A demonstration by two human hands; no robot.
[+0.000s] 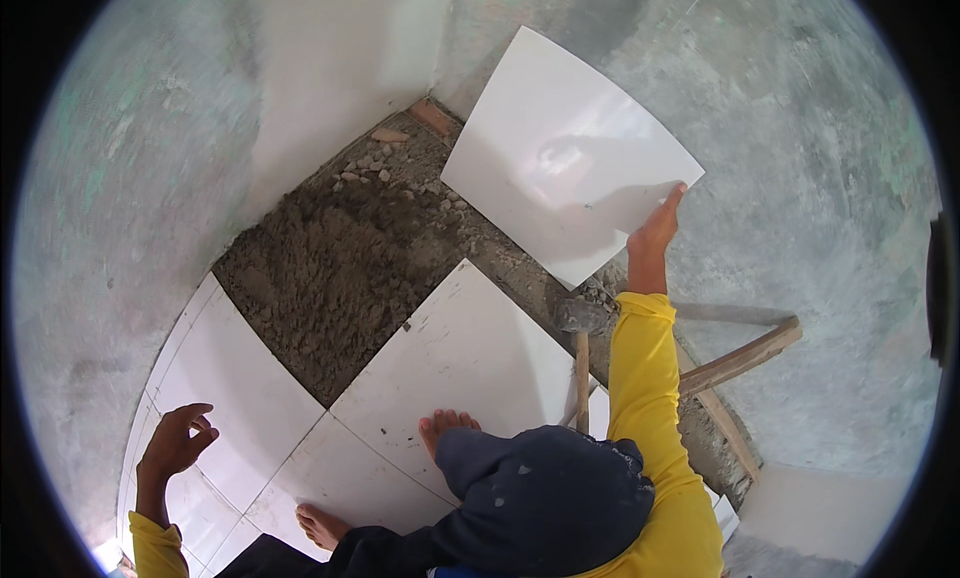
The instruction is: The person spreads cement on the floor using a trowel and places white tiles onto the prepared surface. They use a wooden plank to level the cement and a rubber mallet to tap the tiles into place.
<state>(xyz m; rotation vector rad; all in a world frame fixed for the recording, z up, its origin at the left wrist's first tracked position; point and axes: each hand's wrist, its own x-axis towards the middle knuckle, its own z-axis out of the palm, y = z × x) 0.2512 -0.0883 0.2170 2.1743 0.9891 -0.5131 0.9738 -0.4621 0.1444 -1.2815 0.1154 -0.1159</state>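
My right hand (pixel 656 228) grips the lower right edge of a large glossy white tile (pixel 560 138). The tile is tilted up near the right wall, over the strip of rubble; I cannot tell whether it rests against the wall. My left hand (pixel 177 440) is over the laid floor tiles (pixel 240 378) at the left, empty, with its fingers bent and apart. Between the laid tiles and the corner lies a bed of dark damp mortar or sand (pixel 330 278). My bare feet stand on the white tiles, and my bent knee covers part of them.
A mallet (pixel 583 320) with a wooden handle stands by the tile edge, below the raised tile. Wooden pieces (pixel 742 358) lean by the right wall (pixel 820 228). Loose stones (pixel 375 163) and a brick piece (pixel 433 120) lie near the corner. A plastered wall (pixel 130 178) bounds the left.
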